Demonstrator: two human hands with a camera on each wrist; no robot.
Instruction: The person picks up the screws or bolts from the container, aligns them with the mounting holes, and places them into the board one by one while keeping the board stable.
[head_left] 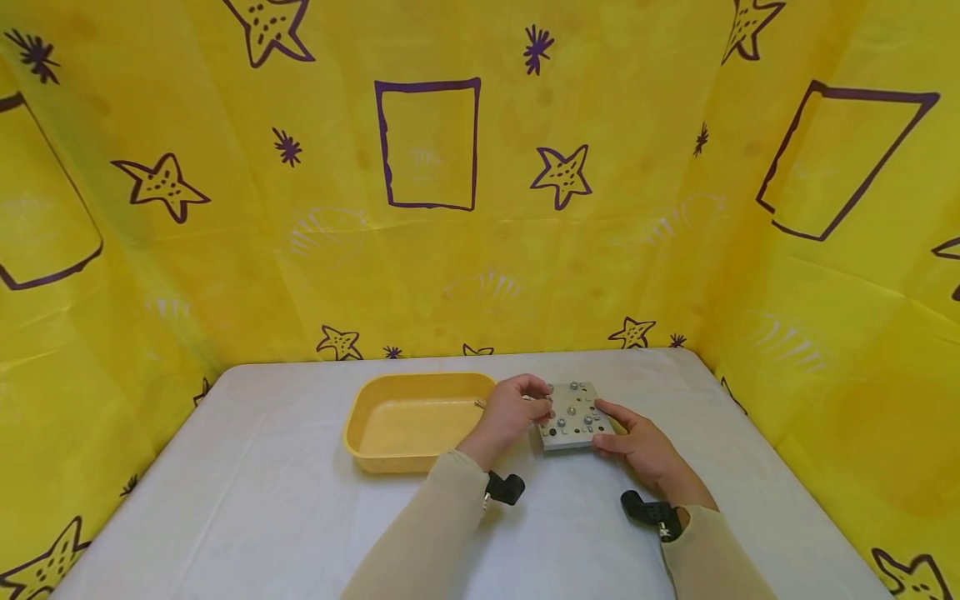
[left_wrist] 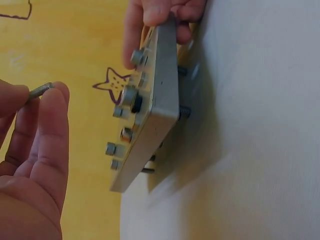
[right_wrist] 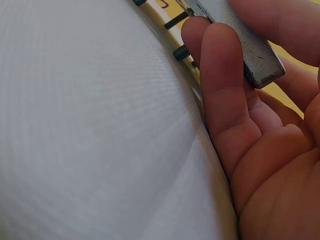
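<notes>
My left hand pinches a small threaded screw between thumb and fingertips, above the near left part of a grey metal plate. In the left wrist view the screw is apart from the plate. Several bolts stand in the plate's holes, their heads on top and threaded ends poking out underneath. My right hand grips the plate's right edge, thumb on the near side and fingers around it. From the right wrist, the plate appears held above the white tabletop, tilted in that view.
A yellow plastic tray stands left of the plate, beside my left hand. A small metal piece shows at its right side, partly hidden by the hand. The white-covered table is bordered by yellow patterned cloth walls.
</notes>
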